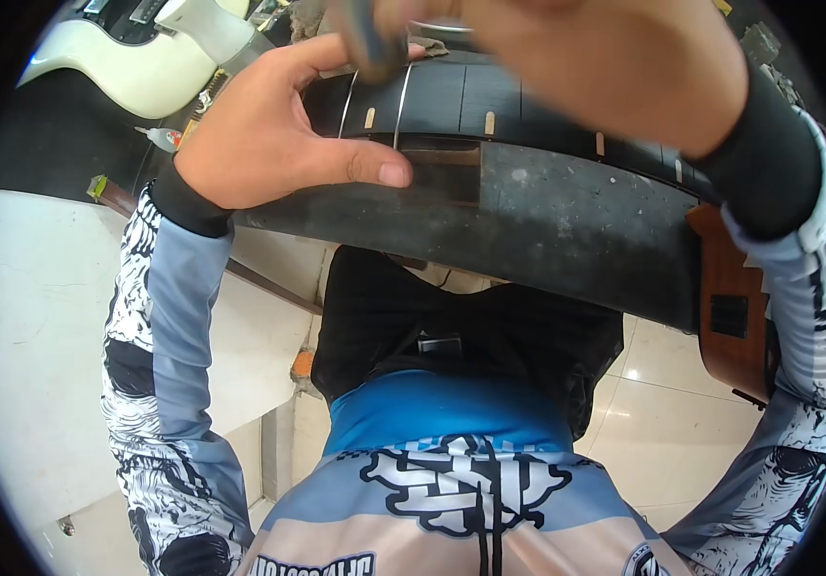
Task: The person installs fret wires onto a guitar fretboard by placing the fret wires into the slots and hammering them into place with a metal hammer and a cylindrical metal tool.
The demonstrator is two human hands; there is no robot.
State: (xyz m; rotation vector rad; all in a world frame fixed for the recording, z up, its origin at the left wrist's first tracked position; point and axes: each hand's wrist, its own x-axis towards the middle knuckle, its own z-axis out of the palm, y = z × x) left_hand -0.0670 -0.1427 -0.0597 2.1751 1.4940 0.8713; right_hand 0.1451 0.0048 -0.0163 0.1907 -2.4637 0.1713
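The left hand (269, 134) is open in a broad C, palm down over the near-black, thin-slotted fretboard with pale rectangular inlays (552, 115). Its thumb lies along the near edge and its forefinger reaches the far side, so the two bracket the slim, silvery fret wire (404, 101), probably to keep it lined up across the board; whether they press on its ends I cannot tell. A second silvery wire (347, 104) crosses the board under the arch of that hand.

The right hand (614, 67), blurred and cut by the upper edge, appears closed round a grey, rounded tool (376, 48), whose kind the blur hides. It is above the board, near the left forefinger, which seems to leave the wire's middle clear between the fingertips.

A crumpled beige cloth (432, 48) lies just beyond the left forefinger. Beside the left wrist is a small white bottle with a red label (163, 137), probably placed for easy reach. Farther out past that wrist lies a glossy cream guitar body (120, 77), well apart from the fingers.
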